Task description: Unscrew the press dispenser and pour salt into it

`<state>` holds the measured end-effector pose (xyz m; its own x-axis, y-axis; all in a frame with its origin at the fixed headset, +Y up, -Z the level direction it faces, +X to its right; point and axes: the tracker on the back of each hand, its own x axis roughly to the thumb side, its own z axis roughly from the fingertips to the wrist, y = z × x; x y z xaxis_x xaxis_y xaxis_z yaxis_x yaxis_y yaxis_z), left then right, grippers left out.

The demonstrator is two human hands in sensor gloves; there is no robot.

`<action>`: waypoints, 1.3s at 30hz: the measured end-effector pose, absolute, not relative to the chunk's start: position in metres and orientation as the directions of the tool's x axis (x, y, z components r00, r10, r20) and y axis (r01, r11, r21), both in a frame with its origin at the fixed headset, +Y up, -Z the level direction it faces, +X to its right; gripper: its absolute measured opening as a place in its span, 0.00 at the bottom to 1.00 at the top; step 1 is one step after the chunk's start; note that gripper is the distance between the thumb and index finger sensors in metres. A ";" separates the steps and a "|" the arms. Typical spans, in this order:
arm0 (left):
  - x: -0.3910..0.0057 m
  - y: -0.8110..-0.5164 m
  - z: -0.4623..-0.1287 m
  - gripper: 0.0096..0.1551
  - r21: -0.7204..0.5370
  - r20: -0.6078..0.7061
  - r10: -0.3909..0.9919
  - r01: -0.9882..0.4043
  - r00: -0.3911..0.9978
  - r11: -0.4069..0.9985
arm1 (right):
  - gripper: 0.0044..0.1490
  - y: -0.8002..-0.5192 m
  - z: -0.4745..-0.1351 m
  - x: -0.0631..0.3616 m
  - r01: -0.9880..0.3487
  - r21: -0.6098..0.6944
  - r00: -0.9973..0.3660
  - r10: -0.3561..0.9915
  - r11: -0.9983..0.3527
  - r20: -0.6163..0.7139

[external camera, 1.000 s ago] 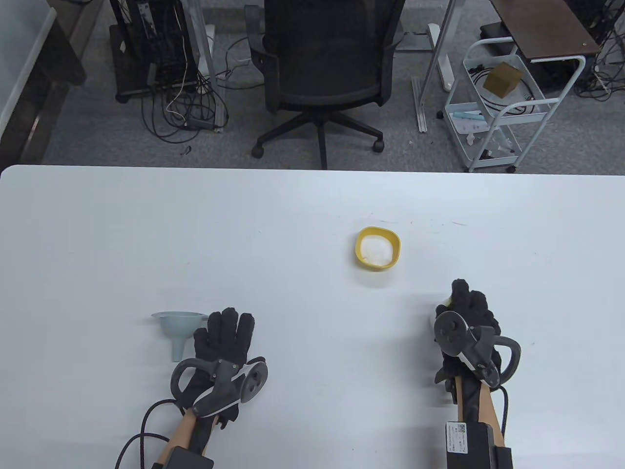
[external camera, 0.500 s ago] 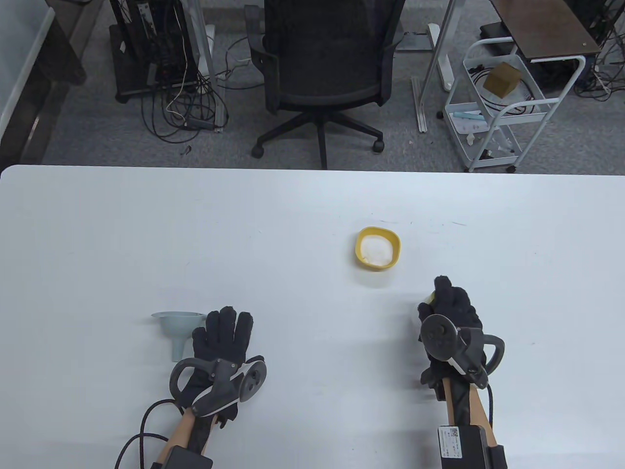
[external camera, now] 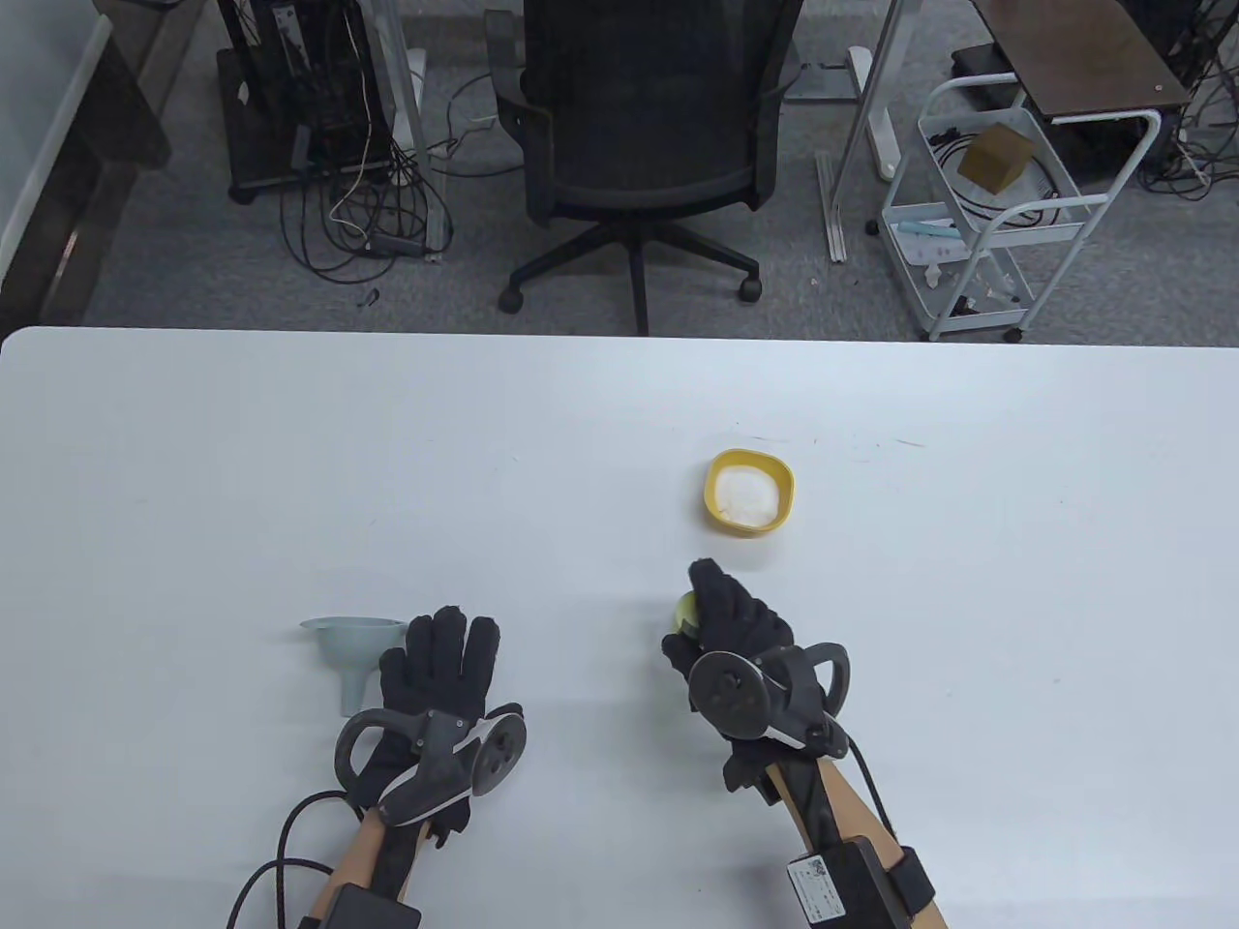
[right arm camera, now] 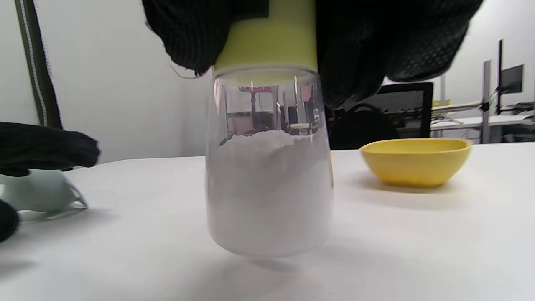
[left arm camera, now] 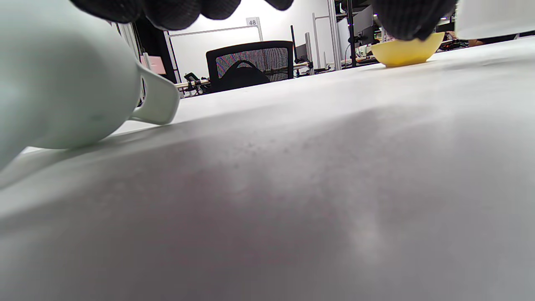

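The press dispenser (right arm camera: 269, 175) is a clear jar partly filled with white salt, with a yellow-green top (right arm camera: 267, 42). My right hand (external camera: 721, 619) grips that top from above and holds the jar upright, just off the table, near the front middle. In the table view only a bit of the green top (external camera: 685, 610) shows past the fingers. A yellow bowl (external camera: 789, 494) of salt sits a little beyond it and also shows in the right wrist view (right arm camera: 416, 165). My left hand (external camera: 440, 668) lies flat and open on the table, beside a pale grey funnel (external camera: 353, 646).
The funnel lies on its side close to the left wrist camera (left arm camera: 62, 92). The white table (external camera: 290, 464) stretches wide on all sides. An office chair (external camera: 644, 126) and a wire cart (external camera: 997, 223) stand on the floor beyond the far edge.
My right hand has carried the dispenser from the front right toward the front middle of the table. The left hand, funnel and bowl have not moved.
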<state>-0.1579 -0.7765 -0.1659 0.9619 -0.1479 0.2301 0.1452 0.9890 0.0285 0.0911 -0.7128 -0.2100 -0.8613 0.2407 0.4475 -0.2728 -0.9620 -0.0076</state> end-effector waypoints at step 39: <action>-0.159 -0.778 -0.166 0.64 0.005 0.234 -0.142 0.145 0.962 0.989 | 0.78 -0.783 -0.226 0.104 -0.318 0.455 -0.769 0.507 -0.832 0.389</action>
